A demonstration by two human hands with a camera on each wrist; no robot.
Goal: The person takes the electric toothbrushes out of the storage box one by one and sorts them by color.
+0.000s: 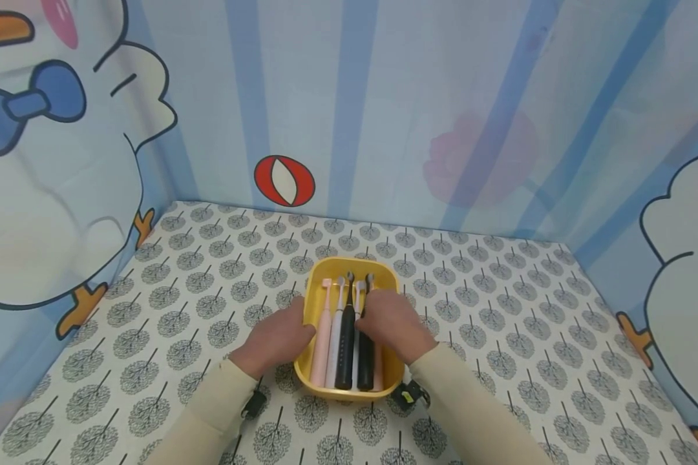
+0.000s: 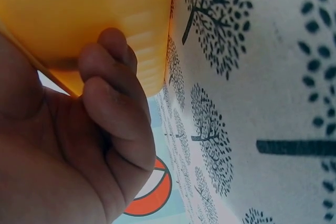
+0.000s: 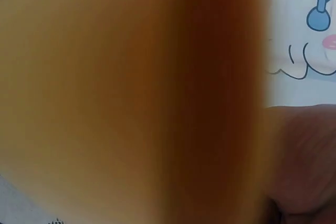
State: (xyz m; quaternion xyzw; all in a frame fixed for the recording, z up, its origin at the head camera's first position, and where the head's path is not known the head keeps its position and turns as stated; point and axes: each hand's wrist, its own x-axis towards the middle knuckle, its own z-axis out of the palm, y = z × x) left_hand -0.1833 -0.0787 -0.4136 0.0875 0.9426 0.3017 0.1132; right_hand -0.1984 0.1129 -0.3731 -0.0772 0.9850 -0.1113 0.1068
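Observation:
A yellow plastic bin [image 1: 349, 395] holds several electric toothbrushes lying side by side, heads toward the far end. From the left come a pink toothbrush [image 1: 321, 349], a white toothbrush [image 1: 334, 345] and a black toothbrush [image 1: 346, 349]. Another black toothbrush [image 1: 366, 365] lies further right, beside a partly covered pink one [image 1: 378, 371]. My left hand [image 1: 276, 339] grips the bin's left side, thumb at the rim and curled fingers [image 2: 118, 108] against the outer wall. Reaching over the right rim, my right hand [image 1: 392, 320] holds the right black toothbrush around its upper handle, hiding part of it.
The bin stands on a tabletop covered with tree-print cloth [image 1: 209, 336]. Behind it hangs a blue-striped cartoon curtain [image 1: 395, 116], which continues along both sides. A black wrist device [image 1: 410, 394] sits close to the bin's lower right corner.

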